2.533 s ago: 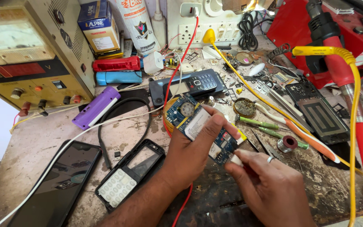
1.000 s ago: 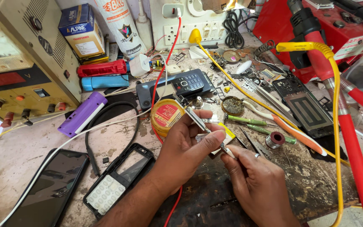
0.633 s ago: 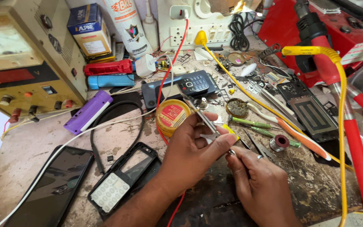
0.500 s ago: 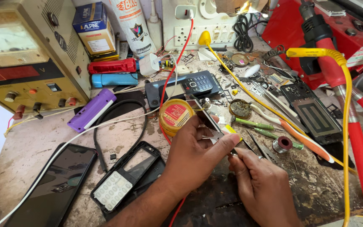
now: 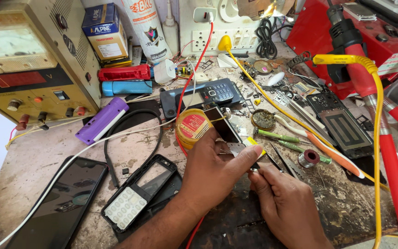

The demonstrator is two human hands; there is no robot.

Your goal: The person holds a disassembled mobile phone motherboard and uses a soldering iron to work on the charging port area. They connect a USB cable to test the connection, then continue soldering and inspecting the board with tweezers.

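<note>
Two hands meet over one small phone board (image 5: 229,133) near the front middle of the bench. The left hand (image 5: 213,168) is closed around the board, thumb pressed along its near edge and fingers curled beneath, so the board is lifted off the bench and tilted, its long axis running from the thumb up and away toward the round yellow tin (image 5: 192,127). The right hand (image 5: 284,203) sits just to the right of the left thumb, its fingertips pinched shut on a thin dark tool (image 5: 255,167) whose tip touches the board's near right corner; what kind of tool it is cannot be made out. So the board lies up and to the left of the right hand's pinch, and the left hand is the nearer one, already carrying it. Taking the yellow tin as the landmark: a dark keypad phone (image 5: 208,94) lies just behind it, an empty phone shell with a white keypad (image 5: 137,198) lies in front and to its left, tweezers and green-handled tools (image 5: 279,136) lie to its right, and a yellow cable (image 5: 272,103) runs past on that side.
</note>
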